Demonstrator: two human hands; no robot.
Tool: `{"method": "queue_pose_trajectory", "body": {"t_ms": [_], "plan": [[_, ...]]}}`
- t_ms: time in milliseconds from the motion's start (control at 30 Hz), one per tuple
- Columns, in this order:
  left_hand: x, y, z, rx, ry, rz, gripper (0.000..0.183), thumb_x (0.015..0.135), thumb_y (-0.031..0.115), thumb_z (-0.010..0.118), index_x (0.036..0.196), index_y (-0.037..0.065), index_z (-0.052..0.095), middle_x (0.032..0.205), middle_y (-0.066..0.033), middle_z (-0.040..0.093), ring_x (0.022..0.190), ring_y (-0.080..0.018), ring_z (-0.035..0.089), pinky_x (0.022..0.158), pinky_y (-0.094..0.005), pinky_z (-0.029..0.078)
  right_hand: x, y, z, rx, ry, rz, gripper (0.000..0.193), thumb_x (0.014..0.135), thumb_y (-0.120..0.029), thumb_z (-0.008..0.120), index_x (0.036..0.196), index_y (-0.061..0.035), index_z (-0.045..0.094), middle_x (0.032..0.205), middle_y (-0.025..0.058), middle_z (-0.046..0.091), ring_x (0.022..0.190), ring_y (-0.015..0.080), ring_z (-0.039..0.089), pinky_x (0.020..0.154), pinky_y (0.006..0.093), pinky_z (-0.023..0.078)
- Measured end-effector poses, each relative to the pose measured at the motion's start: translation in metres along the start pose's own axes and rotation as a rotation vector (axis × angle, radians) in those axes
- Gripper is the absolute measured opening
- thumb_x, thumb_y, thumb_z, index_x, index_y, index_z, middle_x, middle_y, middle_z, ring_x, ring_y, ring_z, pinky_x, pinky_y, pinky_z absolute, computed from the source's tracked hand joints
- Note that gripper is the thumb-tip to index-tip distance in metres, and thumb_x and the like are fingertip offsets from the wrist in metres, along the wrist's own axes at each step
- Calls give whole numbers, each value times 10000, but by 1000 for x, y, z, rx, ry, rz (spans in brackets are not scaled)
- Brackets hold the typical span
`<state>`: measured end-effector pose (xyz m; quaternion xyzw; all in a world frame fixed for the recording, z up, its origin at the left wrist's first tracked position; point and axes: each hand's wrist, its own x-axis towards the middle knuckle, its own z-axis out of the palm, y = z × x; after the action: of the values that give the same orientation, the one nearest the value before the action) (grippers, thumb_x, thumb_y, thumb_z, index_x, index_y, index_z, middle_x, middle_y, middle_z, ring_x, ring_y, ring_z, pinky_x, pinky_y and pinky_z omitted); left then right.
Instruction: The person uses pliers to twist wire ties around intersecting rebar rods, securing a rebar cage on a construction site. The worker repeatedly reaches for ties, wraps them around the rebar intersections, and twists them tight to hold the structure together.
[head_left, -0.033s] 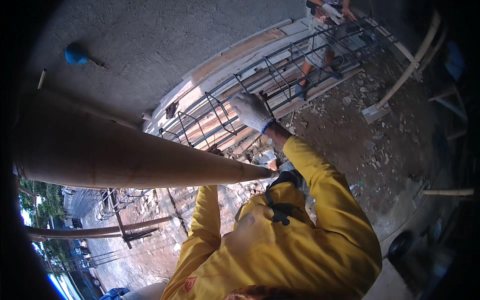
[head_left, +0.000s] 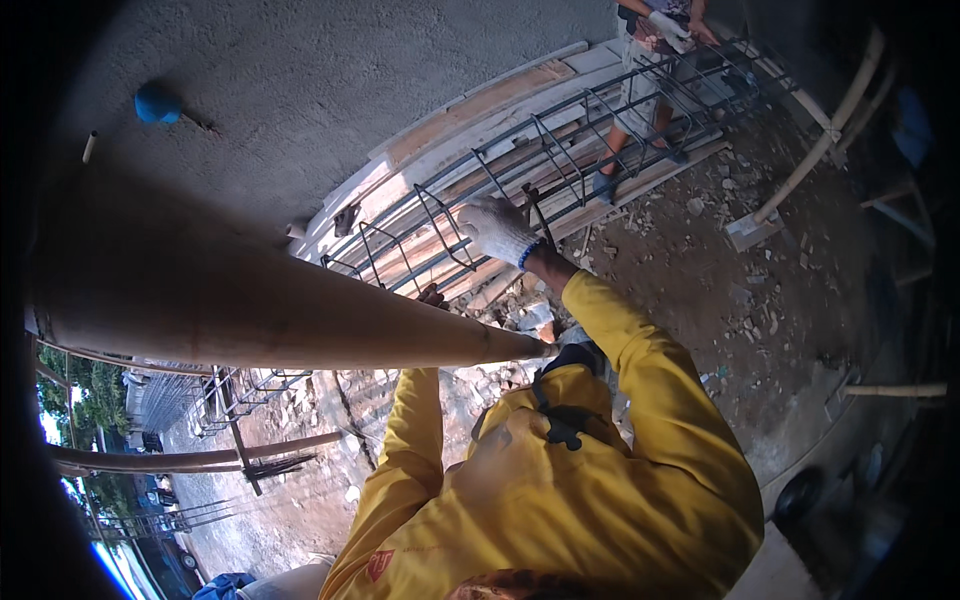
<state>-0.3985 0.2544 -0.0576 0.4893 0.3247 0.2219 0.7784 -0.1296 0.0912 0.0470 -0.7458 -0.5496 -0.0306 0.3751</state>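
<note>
Right hand (head_left: 494, 229) has tipped slightly, seemingly closed on a dark tool (head_left: 537, 206) by the rebar cage (head_left: 537, 119), toward the near edge of the planks (head_left: 480, 108). Stirrups (head_left: 416, 189) are on; can't tell what's fastened. Left hand (head_left: 432, 295): mostly hidden, grip unclear.

From my remote post, I see a red shield-shaped emblem (head_left: 379, 565) printed on the front of a yellow long-sleeved shirt (head_left: 590, 500), on the wearer's left side, below where the left sleeve joins. Pale lettering stands inside the shield, tilted in my head view. Just beside the emblem, a thin line of small reddish lettering (head_left: 427, 547) runs across the cloth toward the middle of the shirt front, too fine and faint for me to read.
</note>
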Motion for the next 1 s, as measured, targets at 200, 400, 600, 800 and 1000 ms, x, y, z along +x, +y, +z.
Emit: {"method": "queue_pose_trajectory", "body": {"t_ms": [200,400,600,800,1000], "plan": [[24,5,59,-456,-79,-16,223,1053,105,621,1275,89,629,886,3,660,785,-93,612,669,-277,508,28,7,64,229,-294,122,372,981,-301,681,1329,-173,683,1181,154,752,1085,349,727,938,456,573],[49,-20,61,-175,-3,147,240,1000,97,688,1236,113,651,916,9,650,810,-100,633,667,-257,502,52,13,100,454,-366,98,304,988,-239,709,1243,-78,740,1148,119,775,1064,283,716,933,403,550],[70,-28,56,-377,105,60,182,969,201,775,1086,63,747,828,-16,700,668,-109,614,610,-258,470,51,-2,109,417,-338,283,256,932,-236,772,1089,-34,786,1027,105,769,985,278,702,881,384,538],[42,-22,62,-155,163,260,241,971,141,736,1141,-27,774,863,-62,732,726,-137,673,668,-289,541,53,-16,112,363,2,153,164,927,-151,783,859,-23,705,896,68,716,848,180,635,795,354,498],[31,-11,82,68,258,451,304,972,178,779,1149,-69,768,930,-96,742,843,-159,693,771,-329,564,49,-34,96,501,-10,118,114,988,-109,725,929,-19,689,890,16,687,840,120,580,791,310,485]]}}
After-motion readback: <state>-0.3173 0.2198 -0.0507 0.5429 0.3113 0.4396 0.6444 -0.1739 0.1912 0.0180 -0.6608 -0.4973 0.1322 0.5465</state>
